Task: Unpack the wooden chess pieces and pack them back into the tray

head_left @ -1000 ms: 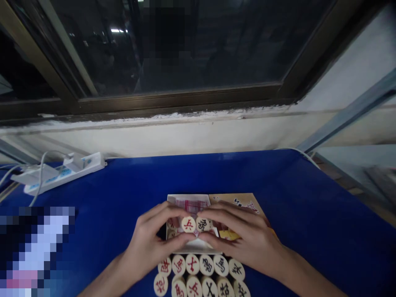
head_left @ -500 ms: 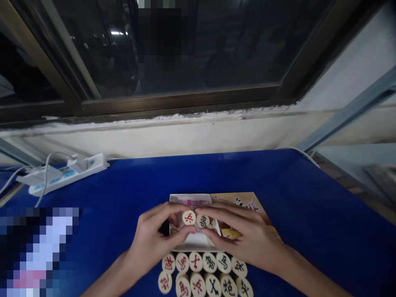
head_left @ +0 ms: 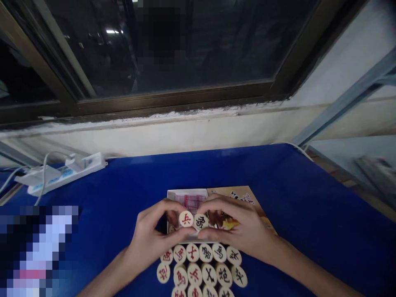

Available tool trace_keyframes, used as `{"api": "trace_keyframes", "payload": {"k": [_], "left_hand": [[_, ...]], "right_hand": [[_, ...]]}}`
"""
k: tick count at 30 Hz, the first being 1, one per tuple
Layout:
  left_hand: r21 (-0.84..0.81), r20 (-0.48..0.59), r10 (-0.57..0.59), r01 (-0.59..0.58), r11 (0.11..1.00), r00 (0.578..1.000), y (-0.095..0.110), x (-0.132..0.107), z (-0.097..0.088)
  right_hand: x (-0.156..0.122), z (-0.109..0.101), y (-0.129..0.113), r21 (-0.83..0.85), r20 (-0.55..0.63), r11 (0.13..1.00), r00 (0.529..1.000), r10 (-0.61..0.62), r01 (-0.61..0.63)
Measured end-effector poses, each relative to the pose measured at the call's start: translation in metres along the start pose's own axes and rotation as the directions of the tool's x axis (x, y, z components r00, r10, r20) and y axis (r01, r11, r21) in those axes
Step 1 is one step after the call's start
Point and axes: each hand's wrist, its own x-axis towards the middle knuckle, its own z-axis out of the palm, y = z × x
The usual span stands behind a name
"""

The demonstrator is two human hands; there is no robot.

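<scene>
Carefully, my left hand (head_left: 154, 229) pinches a red-marked round cream disc (head_left: 186, 219), my right hand (head_left: 244, 227) a black-marked cream disc (head_left: 200, 222), over the white cardboard box (head_left: 193, 191). Slack pressure could drop either toward six o'clock.

Red piece (head_left: 186, 219) turned, nearest row (head_left: 195, 292) appeared

A long white power strip (head_left: 66, 173) with white plugs (head_left: 74, 163) and a pale cable (head_left: 44, 171) lies at the left of the blue table (head_left: 139, 175). Behind are an off-white wall (head_left: 185, 134), a brown-framed window (head_left: 232, 49) and, at right, a slanting grey-blue metal bar (head_left: 340, 102).
</scene>
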Motion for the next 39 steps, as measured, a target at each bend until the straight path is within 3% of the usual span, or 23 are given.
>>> {"api": "trace_keyframes", "payload": {"k": [13, 19, 26, 32, 39], "left_hand": [[0.001, -0.018, -0.037, 0.037, 0.999, 0.999, -0.002, -0.001, 0.0], [0.011, 0.024, -0.026, 0.025, 1.0, 0.999, -0.002, 0.003, -0.002], [-0.005, 0.052, 0.012, -0.012, 1.0, 0.999, 0.001, 0.006, -0.003], [-0.084, 0.073, 0.001, 0.005, 0.996, 0.997, 0.0, 0.007, -0.003], [-0.065, 0.086, 0.019, -0.014, 0.998, 0.996, -0.002, 0.009, -0.004]], "right_hand": [[-0.005, 0.0, 0.001, -0.045, -0.066, 0.999, 0.998, -0.024, 0.021], [-0.006, 0.0, 0.007, -0.006, -0.017, 0.999, 0.999, 0.049, -0.049], [-0.001, -0.002, 0.003, 0.089, 0.023, 0.996, 1.0, 0.008, -0.01], [-0.001, -0.003, 0.003, 0.062, 0.039, 0.998, 0.999, 0.015, -0.017], [-0.003, -0.004, 0.004, -0.046, 0.048, 0.999, 0.999, -0.006, 0.008]]}}
